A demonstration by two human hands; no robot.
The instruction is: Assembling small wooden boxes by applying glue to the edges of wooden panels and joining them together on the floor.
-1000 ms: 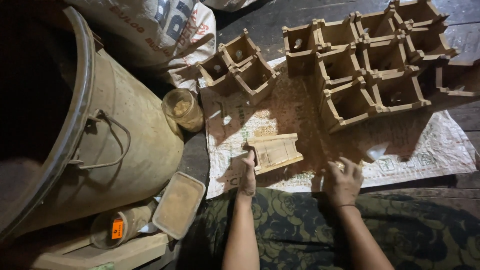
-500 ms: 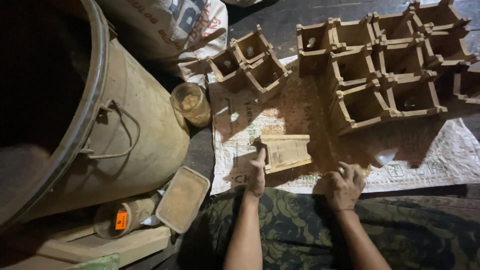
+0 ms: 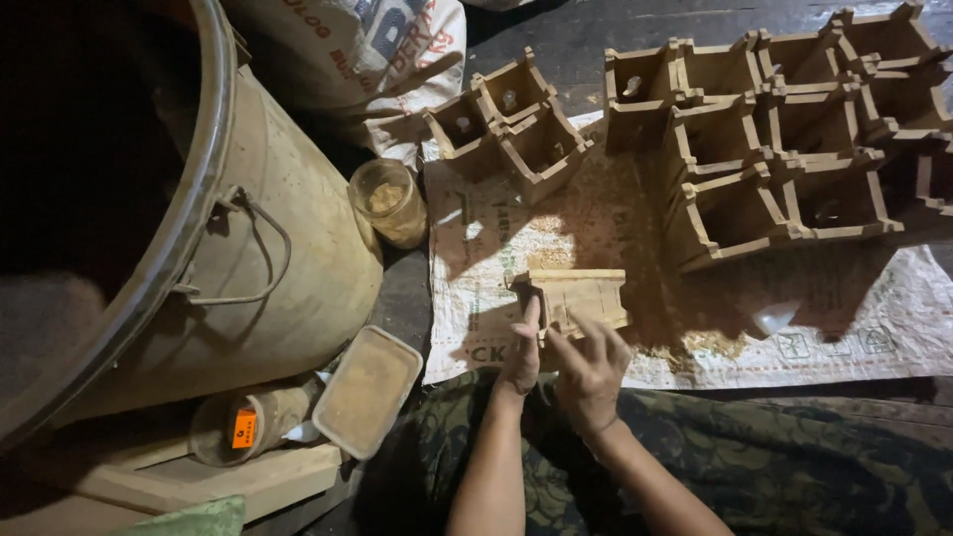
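Item: small wooden box frame (image 3: 579,296), lying on the woven plastic sack sheet (image 3: 874,328) spread on the floor, just beyond the person's lap. It is being held at its near left corner by the left hand (image 3: 521,349), thumb and fingers closed on the edge; the right hand (image 3: 591,367) is being kept open, fingers spread, touching the frame's near side. The frame is judged light, stiff and rough, dusted with sawdust, its thin walls likely weak at the joints; it is best taken by two opposite walls.

Surroundings: a cluster of three like frames (image 3: 511,124) far left on the sheet; a larger block of joined frames (image 3: 774,149) far right. A large metal drum (image 3: 268,268) is crowding the left, with a dusty jar (image 3: 389,203), a rectangular tub (image 3: 367,387) and a small cylinder with an orange label (image 3: 243,427) beside it.
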